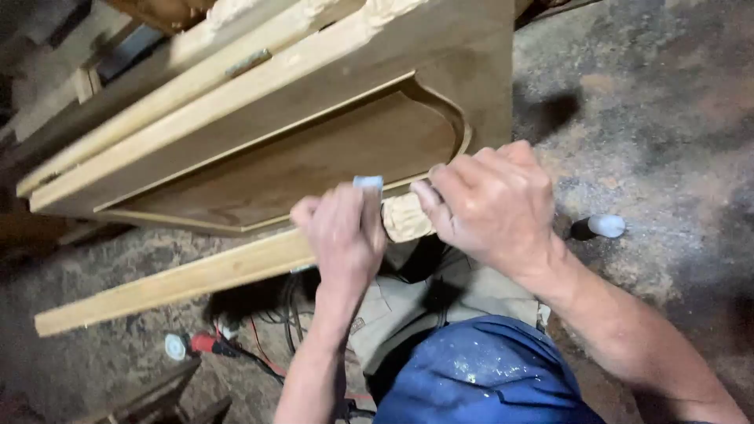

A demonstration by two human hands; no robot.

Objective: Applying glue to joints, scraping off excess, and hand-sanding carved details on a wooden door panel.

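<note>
On the door panel's [314, 149] carved edge, both hands [345, 232] [491, 204] press.

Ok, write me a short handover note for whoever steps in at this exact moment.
Left hand: shut on a small pale blue block, pressed against the carved wooden strip.
Right hand: gripping the same strip's carved end, steadying it.
The strip runs left across the floor, beside the panelled door lying next to it.
A small white bottle lies on the floor to the right.
Done or left: cannot tell from this view.
</note>
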